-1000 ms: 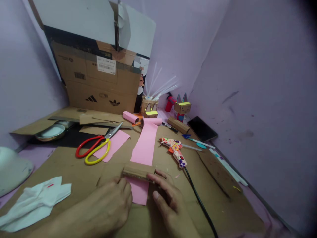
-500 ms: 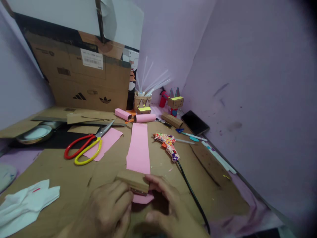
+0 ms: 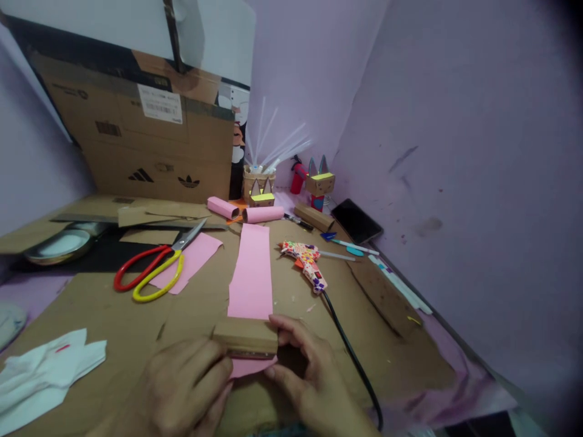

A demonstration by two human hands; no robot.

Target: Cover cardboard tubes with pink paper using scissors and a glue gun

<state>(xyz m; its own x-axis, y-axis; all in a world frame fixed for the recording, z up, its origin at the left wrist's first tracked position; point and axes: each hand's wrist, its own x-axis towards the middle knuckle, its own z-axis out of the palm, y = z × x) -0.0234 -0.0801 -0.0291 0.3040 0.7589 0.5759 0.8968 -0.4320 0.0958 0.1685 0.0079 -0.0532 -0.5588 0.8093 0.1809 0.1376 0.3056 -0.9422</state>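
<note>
A small cardboard block (image 3: 245, 337) lies across the near end of a long pink paper strip (image 3: 251, 270) on the cardboard-covered table (image 3: 118, 315). My left hand (image 3: 186, 388) grips the block's left end with curled fingers. My right hand (image 3: 307, 376) pinches its right end, thumb below and fingers on top. The pink paper's near edge (image 3: 250, 366) shows under the block between my hands.
Red and yellow scissors (image 3: 152, 271) lie on a pink scrap to the left. A patterned glue gun (image 3: 307, 267) with a black cord (image 3: 350, 358) lies to the right. White tissue (image 3: 40, 373) is at the near left. Boxes, pink rolls, a phone (image 3: 356, 221) and small figures stand at the back.
The block has been turned and pulled nearer along the pink strip, and the paper's near end now curls under it. The view has shifted slightly left.
</note>
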